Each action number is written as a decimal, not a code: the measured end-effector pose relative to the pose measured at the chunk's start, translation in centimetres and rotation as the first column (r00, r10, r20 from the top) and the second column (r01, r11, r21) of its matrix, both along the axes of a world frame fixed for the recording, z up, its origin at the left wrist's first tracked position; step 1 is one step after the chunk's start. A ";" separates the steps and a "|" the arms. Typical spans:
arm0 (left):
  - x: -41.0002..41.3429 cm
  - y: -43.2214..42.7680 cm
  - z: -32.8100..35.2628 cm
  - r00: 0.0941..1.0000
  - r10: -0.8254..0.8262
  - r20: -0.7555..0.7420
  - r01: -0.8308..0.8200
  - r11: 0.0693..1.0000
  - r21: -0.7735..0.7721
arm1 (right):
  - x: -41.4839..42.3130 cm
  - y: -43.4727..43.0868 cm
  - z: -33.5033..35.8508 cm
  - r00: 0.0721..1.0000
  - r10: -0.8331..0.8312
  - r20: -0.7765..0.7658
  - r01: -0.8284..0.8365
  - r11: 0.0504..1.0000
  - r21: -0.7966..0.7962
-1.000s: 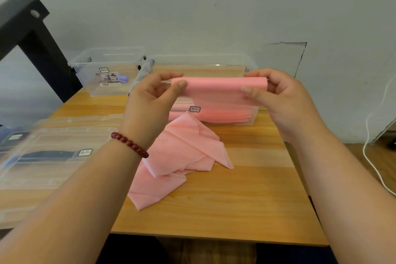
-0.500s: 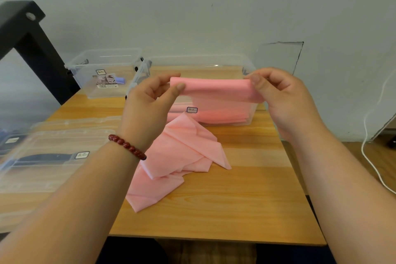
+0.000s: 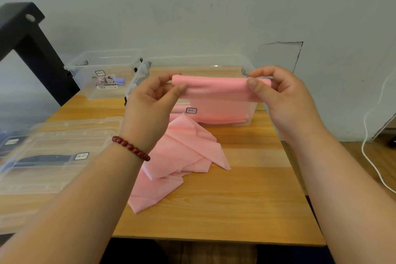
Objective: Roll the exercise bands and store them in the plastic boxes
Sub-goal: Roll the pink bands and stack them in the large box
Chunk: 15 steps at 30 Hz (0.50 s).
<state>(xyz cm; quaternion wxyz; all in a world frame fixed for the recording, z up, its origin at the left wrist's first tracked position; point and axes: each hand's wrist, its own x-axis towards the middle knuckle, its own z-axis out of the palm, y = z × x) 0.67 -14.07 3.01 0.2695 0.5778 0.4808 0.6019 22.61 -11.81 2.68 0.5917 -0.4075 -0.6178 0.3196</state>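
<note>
A pink exercise band (image 3: 216,89) is held up in the air, its top end wound into a roll. My left hand (image 3: 154,100) pinches the roll's left end and my right hand (image 3: 278,96) pinches its right end. The band's loose length (image 3: 182,152) hangs down and lies crumpled on the wooden table (image 3: 246,199). Right behind the roll stands a clear plastic box (image 3: 248,66) with folded pink bands inside.
A second clear box (image 3: 102,75) with a paper label inside stands at the back left. Clear lids (image 3: 53,156) lie on the table's left side over something dark. A black frame (image 3: 32,49) rises at far left. A white cable (image 3: 368,135) runs down the right.
Both hands have turned the roll a little between the fingers, and the thumbs now sit on its front. The band's loose length has barely shifted.
</note>
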 end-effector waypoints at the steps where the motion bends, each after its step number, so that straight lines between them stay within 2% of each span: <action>1: 0.0 0.0 0.0 1.000 0.000 0.004 0.000 1.000 0.001 | -0.1 0.1 0.0 1.000 0.002 0.002 -0.002 1.000 0.002; 5: -0.1 0.0 -0.1 1.000 -0.003 -0.003 0.003 1.000 -0.004 | -0.2 0.2 -0.1 0.998 0.017 0.066 -0.016 1.000 -0.004; 10: -0.4 -0.1 0.1 1.000 0.013 0.017 -0.013 1.000 -0.001 | -0.3 0.0 0.1 0.995 0.089 0.034 -0.087 0.994 -0.058; 15: -0.6 0.0 0.1 0.994 0.043 0.102 -0.042 0.999 -0.012 | -0.4 -0.3 0.3 0.997 0.076 0.034 -0.075 0.996 -0.043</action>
